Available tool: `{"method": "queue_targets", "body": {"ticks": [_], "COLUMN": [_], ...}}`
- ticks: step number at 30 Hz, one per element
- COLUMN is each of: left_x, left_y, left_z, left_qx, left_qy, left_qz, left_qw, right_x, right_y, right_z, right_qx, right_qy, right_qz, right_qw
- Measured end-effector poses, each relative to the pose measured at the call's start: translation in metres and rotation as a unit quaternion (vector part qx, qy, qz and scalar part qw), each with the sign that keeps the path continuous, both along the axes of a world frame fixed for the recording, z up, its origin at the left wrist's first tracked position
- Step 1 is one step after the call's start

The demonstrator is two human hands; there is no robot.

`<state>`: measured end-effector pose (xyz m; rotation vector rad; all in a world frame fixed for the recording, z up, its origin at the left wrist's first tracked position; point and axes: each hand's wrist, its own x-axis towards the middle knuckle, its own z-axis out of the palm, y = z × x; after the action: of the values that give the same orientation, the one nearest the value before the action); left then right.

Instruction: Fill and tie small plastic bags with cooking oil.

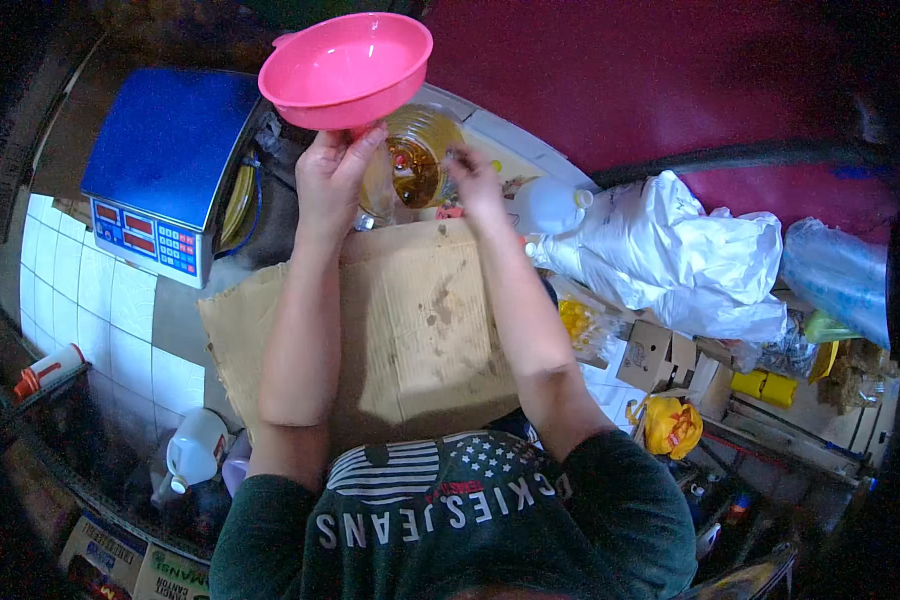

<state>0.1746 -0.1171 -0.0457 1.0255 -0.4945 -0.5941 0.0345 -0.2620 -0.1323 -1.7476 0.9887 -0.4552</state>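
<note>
My left hand (337, 169) is closed just under a wide pink plastic funnel (345, 71), its bowl facing up and towards me. Below the funnel, beside that hand, stands a clear plastic bottle (377, 184), partly hidden. Behind it is a large clear ribbed container (420, 165) with amber liquid low inside. At this container's right side is my right hand (476, 180), blurred by motion; whether its fingers hold something cannot be made out. A stained sheet of cardboard (427, 315) lies under my forearms.
A digital weighing scale with a blue platform (172, 142) stands on the left. To the right are a whitish plastic jug (551, 204), white plastic bags (667, 255), an open cardboard box (649, 356) and a yellow plastic bag (671, 426). Another white jug (197, 446) is at lower left.
</note>
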Motion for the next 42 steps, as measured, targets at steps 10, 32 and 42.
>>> {"method": "queue_targets", "body": {"ticks": [10, 32, 42], "left_x": [0.01, 0.023, 0.026], "left_y": [-0.001, 0.011, 0.013], "left_z": [-0.001, -0.001, -0.004], "left_qx": [0.01, 0.022, 0.032], "left_qy": [0.023, -0.02, -0.017], "left_qz": [0.029, 0.096, 0.102], "left_qw": [0.999, 0.995, 0.994], "right_x": [-0.014, -0.005, -0.015], "right_y": [-0.066, -0.052, -0.061], "right_z": [-0.031, -0.018, -0.045], "right_qx": [-0.167, -0.227, -0.111], "right_qy": [0.462, 0.511, 0.32], "right_qz": [0.12, 0.165, 0.076], "right_qw": [0.863, 0.812, 0.938]}}
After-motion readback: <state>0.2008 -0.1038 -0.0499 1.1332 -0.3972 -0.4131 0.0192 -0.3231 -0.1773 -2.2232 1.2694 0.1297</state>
